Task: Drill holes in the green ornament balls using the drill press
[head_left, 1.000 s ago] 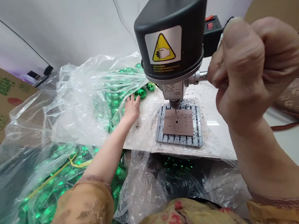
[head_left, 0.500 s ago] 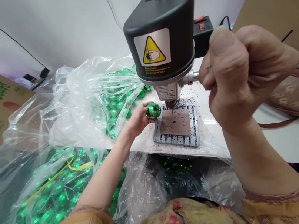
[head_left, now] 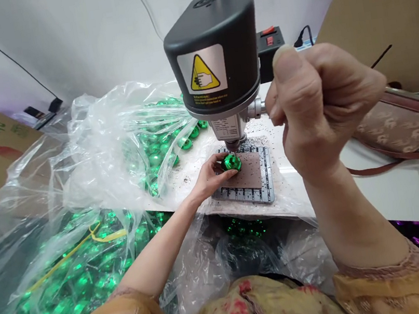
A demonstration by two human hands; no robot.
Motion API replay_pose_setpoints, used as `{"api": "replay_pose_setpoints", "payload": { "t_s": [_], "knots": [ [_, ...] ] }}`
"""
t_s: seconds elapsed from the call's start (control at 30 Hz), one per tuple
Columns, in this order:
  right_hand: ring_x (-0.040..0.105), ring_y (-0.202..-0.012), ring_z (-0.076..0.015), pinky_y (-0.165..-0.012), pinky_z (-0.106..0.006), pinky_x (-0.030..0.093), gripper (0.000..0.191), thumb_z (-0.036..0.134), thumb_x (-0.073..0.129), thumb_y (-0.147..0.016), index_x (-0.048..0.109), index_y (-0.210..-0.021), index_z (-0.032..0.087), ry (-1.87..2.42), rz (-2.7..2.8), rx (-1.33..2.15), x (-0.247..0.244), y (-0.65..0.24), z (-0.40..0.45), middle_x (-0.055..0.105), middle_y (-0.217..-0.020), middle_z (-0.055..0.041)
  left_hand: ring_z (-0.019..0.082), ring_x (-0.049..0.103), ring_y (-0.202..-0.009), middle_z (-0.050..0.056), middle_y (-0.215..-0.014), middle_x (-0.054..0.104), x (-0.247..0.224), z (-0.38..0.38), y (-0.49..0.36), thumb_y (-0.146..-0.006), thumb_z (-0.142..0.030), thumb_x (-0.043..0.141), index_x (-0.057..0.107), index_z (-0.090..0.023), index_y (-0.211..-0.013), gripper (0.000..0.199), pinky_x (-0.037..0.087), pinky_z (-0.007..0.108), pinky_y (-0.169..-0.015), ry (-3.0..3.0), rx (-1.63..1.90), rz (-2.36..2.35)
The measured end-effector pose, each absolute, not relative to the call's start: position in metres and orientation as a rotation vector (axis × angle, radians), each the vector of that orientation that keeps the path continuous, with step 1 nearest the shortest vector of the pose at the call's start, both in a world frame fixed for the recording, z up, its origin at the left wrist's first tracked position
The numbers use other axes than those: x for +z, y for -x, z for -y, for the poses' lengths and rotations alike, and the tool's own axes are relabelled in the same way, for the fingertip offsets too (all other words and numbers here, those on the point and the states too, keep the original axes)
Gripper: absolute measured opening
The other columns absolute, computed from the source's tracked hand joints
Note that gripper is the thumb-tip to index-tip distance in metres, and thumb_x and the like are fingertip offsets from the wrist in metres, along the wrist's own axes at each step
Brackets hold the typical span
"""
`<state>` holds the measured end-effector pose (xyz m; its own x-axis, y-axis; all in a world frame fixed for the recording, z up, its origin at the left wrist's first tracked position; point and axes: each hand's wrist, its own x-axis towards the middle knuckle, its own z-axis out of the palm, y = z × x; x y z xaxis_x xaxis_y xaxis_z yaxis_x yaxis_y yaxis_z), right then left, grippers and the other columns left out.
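Green mirrored ball (head_left: 232, 162) sits at the fingertips of the left hand (head_left: 217, 173), pinched from its left side with the thumb low along the near face and the fingers bent round the far side. It is directly beneath the chuck (head_left: 234, 145) of the drill press (head_left: 212, 46), over the brown board (head_left: 253, 171) on the slotted metal plate (head_left: 268, 190); whether it bears fully on the board cannot be told. Up and to the right, the right hand (head_left: 319, 104) is curled into a fist just beside the press's silver hub (head_left: 255, 108), its grip hidden by the knuckles. To do this well, I would seat the ball firmly before any pressure comes from above, since a round thing tends to roll, and line its top up with the bit's axis. The left hand's pinch is best held low and to the side, fingertips clear of the bit, firm yet not crushing, as the shell may be thin. The right hand should bear down slowly and evenly. Dark chips (head_left: 278, 139) lie between the two hands on the table (head_left: 389, 198); brushing them off the board with the press stopped would help the ball sit true.
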<state>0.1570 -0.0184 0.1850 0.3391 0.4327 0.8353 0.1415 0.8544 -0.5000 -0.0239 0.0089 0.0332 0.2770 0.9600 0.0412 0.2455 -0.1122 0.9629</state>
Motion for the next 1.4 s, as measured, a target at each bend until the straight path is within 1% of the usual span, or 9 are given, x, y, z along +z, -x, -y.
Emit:
{"api": "replay_pose_setpoints", "payload": {
  "t_s": [0.13, 0.2, 0.3, 0.4, 0.57, 0.7, 0.97, 1.17, 1.4],
  "knots": [
    [0.04, -0.047, -0.0058, -0.048, -0.029, 0.028, 0.047, 0.035, 0.057, -0.092, 0.033, -0.055, 0.02, 0.538, 1.23, 0.204, 0.184, -0.157, 0.018, 0.037, -0.052, 0.0048, 0.015, 0.062, -0.077, 0.005, -0.099, 0.07, 0.029, -0.008, 0.015, -0.071, -0.038, 0.084, 0.062, -0.016, -0.123, 0.06, 0.051, 0.03, -0.072, -1.669, 0.924, -1.2],
    [0.04, -0.048, -0.006, -0.049, -0.029, 0.028, 0.046, 0.036, 0.056, -0.092, 0.033, -0.055, 0.02, 0.547, 1.227, 0.212, 0.184, -0.157, 0.018, 0.035, -0.053, 0.0045, 0.018, 0.064, -0.085, 0.006, -0.105, 0.069, 0.024, -0.006, 0.01, -0.07, -0.038, 0.085, 0.063, -0.018, -0.122, 0.06, 0.052, 0.032, -0.079, -1.756, 0.969, -1.228],
    [0.039, -0.047, -0.0063, -0.049, -0.029, 0.028, 0.046, 0.037, 0.057, -0.092, 0.033, -0.056, 0.02, 0.541, 1.227, 0.218, 0.185, -0.157, 0.018, 0.034, -0.053, 0.0046, 0.025, 0.063, -0.11, 0.009, -0.119, 0.067, 0.015, -0.002, 0.003, -0.07, -0.038, 0.086, 0.062, -0.02, -0.121, 0.059, 0.051, 0.039, -0.097, -1.821, 1.067, -1.217],
    [0.039, -0.046, -0.0063, -0.049, -0.03, 0.028, 0.048, 0.035, 0.058, -0.092, 0.031, -0.055, 0.02, 0.53, 1.23, 0.201, 0.185, -0.157, 0.017, 0.036, -0.052, 0.0047, 0.026, 0.061, -0.118, 0.01, -0.125, 0.066, 0.008, 0.001, 0.0, -0.074, -0.041, 0.083, 0.059, -0.02, -0.124, 0.06, 0.048, 0.042, -0.104, -1.768, 1.109, -1.148],
    [0.038, -0.043, -0.0059, -0.045, -0.03, 0.025, 0.048, 0.03, 0.059, -0.092, 0.033, -0.053, 0.019, 0.479, 1.248, 0.121, 0.177, -0.157, 0.018, 0.037, -0.048, 0.0052, 0.027, 0.062, -0.118, 0.011, -0.125, 0.065, 0.005, 0.003, 0.001, -0.075, -0.041, 0.082, 0.056, -0.019, -0.127, 0.061, 0.048, 0.042, -0.104, -1.752, 1.122, -1.103],
    [0.036, -0.042, -0.0035, -0.043, -0.029, 0.021, 0.047, 0.023, 0.056, -0.092, 0.035, -0.05, 0.018, 0.469, 1.293, -0.014, 0.164, -0.158, 0.019, 0.036, -0.046, 0.0063, 0.026, 0.063, -0.116, 0.011, -0.123, 0.066, 0.008, 0.004, 0.001, -0.077, -0.042, 0.081, 0.058, -0.019, -0.123, 0.057, 0.049, 0.041, -0.103, -1.755, 1.125, -1.127],
    [0.04, -0.042, -0.0039, -0.041, -0.026, 0.03, 0.043, 0.012, 0.057, -0.087, 0.033, -0.051, 0.018, 0.349, 1.287, -0.064, 0.148, -0.158, 0.014, 0.033, -0.046, 0.0073, 0.027, 0.062, -0.116, 0.011, -0.123, 0.065, 0.006, 0.004, 0.001, -0.077, -0.044, 0.08, 0.058, -0.021, -0.122, 0.056, 0.049, 0.041, -0.102, -1.762, 1.116, -1.134],
    [0.033, -0.041, -0.0041, -0.041, -0.025, 0.029, 0.044, 0.009, 0.057, -0.083, 0.025, -0.054, 0.019, 0.304, 1.334, -0.122, 0.136, -0.16, 0.012, 0.028, -0.05, 0.0065, 0.027, 0.062, -0.115, 0.009, -0.121, 0.065, 0.005, 0.004, 0.001, -0.078, -0.043, 0.079, 0.056, -0.022, -0.123, 0.055, 0.049, 0.043, -0.101, -1.807, 1.126, -1.127],
    [0.029, -0.04, -0.0047, -0.04, -0.026, 0.025, 0.041, 0.007, 0.053, -0.08, 0.022, -0.056, 0.02, 0.186, 1.384, -0.125, 0.13, -0.163, 0.006, 0.028, -0.049, 0.0063, 0.027, 0.06, -0.118, 0.009, -0.123, 0.064, 0.002, 0.004, 0.002, -0.078, -0.041, 0.08, 0.055, -0.022, -0.125, 0.057, 0.048, 0.044, -0.104, -1.822, 1.115, -1.138]
  ]
}}
